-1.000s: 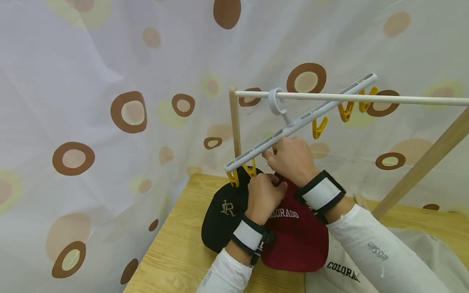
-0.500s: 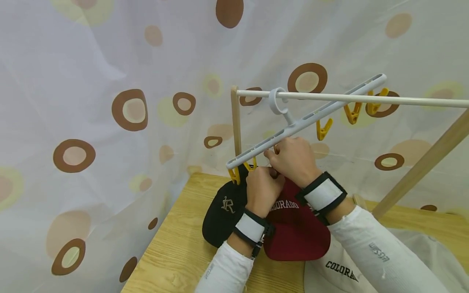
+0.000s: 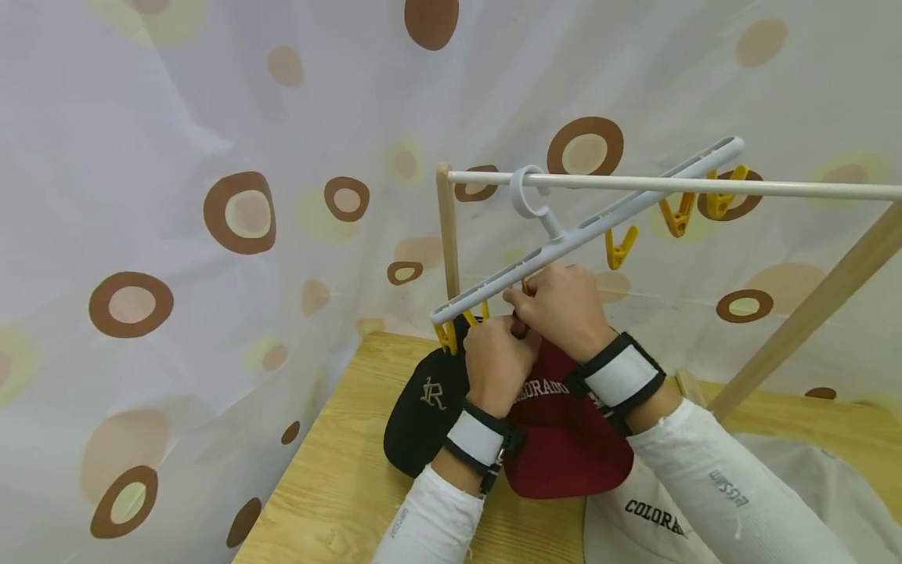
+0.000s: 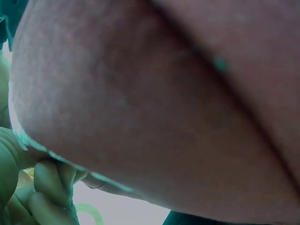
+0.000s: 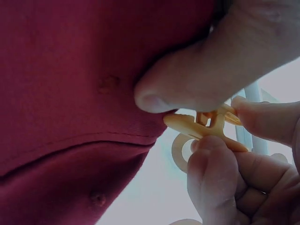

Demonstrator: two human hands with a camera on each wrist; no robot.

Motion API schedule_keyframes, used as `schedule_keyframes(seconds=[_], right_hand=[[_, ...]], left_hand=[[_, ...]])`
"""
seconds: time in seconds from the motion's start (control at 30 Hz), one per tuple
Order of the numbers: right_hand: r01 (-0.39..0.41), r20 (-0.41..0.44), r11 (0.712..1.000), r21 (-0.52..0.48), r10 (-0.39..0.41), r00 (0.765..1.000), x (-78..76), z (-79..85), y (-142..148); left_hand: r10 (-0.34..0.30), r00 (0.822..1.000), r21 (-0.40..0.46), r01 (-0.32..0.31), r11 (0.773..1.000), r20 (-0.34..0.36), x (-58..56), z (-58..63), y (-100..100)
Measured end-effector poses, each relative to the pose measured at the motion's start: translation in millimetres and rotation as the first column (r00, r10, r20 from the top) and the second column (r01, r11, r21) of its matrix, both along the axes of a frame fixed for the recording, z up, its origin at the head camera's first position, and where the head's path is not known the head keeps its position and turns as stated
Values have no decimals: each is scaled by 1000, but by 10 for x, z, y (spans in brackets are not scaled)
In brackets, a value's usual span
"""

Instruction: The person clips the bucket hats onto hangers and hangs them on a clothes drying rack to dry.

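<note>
My left hand (image 3: 499,364) grips the upper edge of a maroon cap (image 3: 564,462) with COLORADO lettering, brim hanging down. In the right wrist view its thumb presses on the maroon cloth. My right hand (image 3: 567,309), just above, pinches a yellow clothespin (image 5: 215,124) under the bar of a pale grey clip hanger (image 3: 578,235). The clothespin's tip is right at the cap's edge. A black cap (image 3: 419,423) with an R emblem hangs at the hanger's left end, by two yellow clips (image 3: 445,337). Close skin fills most of the left wrist view.
The hanger hooks over a white rod (image 3: 775,188) on wooden posts (image 3: 449,235). Several yellow clips (image 3: 620,249) dangle from its right half. A light-coloured cloth item (image 3: 613,517) with dark lettering lies on the wooden table (image 3: 310,486), partly behind the right sleeve. A patterned curtain (image 3: 232,94) stands behind.
My left hand has lifted the maroon cap a little, closer to my right hand and the clothespin. The hanger's right end has shifted slightly rightward. Both hands keep their hold.
</note>
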State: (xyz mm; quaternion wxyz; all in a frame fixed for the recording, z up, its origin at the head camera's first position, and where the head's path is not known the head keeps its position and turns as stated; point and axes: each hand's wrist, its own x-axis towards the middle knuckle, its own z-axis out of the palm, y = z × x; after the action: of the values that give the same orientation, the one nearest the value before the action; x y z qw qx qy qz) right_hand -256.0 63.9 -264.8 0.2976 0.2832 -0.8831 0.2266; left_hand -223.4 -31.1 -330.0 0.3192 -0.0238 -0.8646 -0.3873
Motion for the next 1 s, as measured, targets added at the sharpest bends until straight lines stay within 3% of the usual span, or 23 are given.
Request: schedule_keyframes(seconds=[0.13,0.37,0.8,1.0], right_hand=[[-15,14,1000,-18,16,1000,6,-16,-5],[-2,34,1000,-15,3,999,7,-15,-1],[24,63,1000,5,-24,998,54,-55,-85],[8,87,1000,-13,-7,996,47,-89,-75]], left_hand=[[26,999,3,-26,1000,-38,0,-11,0],[31,996,-67,-37,997,-84,-3,49,7],[60,997,-37,-58,998,51,60,72,-43],[90,994,-28,-89,996,60,84,64,-35]])
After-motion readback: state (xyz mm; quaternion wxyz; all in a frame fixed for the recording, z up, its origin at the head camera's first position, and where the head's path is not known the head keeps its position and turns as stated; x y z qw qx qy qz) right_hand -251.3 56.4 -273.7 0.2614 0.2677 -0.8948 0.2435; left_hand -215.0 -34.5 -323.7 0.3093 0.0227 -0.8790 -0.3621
